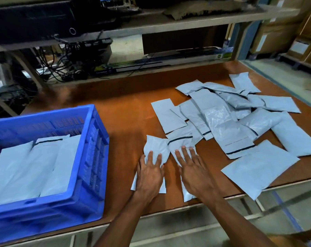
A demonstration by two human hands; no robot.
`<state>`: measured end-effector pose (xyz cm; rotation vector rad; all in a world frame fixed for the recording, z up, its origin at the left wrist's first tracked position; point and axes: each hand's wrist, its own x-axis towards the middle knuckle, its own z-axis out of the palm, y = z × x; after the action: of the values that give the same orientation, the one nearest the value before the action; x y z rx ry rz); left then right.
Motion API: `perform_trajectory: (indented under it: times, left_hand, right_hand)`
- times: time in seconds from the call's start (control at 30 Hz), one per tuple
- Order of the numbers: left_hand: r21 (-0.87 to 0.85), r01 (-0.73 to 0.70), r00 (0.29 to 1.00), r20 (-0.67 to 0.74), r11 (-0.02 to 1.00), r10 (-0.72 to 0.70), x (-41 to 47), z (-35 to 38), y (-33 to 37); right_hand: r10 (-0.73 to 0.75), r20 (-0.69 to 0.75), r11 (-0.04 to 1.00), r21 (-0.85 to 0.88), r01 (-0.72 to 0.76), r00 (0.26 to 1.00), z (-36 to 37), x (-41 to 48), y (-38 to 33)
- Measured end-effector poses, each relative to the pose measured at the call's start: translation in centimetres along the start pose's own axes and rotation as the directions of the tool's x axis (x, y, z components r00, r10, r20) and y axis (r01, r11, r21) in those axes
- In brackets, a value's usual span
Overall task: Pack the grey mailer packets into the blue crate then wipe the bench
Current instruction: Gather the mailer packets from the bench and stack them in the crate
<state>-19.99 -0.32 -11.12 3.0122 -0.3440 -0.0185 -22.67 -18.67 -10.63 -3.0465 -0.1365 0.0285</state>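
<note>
A blue crate (90,157) stands on the left of the brown bench (119,104), and several grey mailer packets (26,166) stand on edge inside it. A loose heap of grey packets (227,118) covers the bench's right half. My left hand (149,175) lies flat, fingers spread, on one packet (156,147) near the front edge. Beside it, my right hand (194,172) lies flat on a neighbouring packet (181,139) with a dark seal strip. Neither hand curls round anything.
Behind the bench a low shelf holds tangled cables (65,61) and long flat boxes (151,65). A dark machine (35,18) sits on the upper shelf. Cardboard boxes (304,41) stand at the far right. One packet (258,168) overhangs the bench's front edge.
</note>
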Motion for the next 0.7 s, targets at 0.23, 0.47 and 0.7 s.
perform_trajectory:
  times: [0.23,0.47,0.7]
  left_hand:
    - [-0.1,0.002,0.975,-0.22,0.995,-0.024,-1.2,-6.6,-1.3]
    - [-0.035,-0.055,0.754,-0.656,0.998,0.019,-6.6,-24.2,-10.8]
    - [0.039,0.223,0.779,-0.608,0.974,-0.154,-10.3,-26.7,-31.3]
  right_hand:
    - [-0.001,-0.138,0.995,0.103,0.015,0.99,-4.9,0.1,-2.4]
    - [-0.044,-0.662,0.869,0.343,0.355,0.748,-19.1,2.1,-15.7]
    - [-0.299,-0.586,0.842,0.209,0.497,0.753,-20.0,5.6,-33.4]
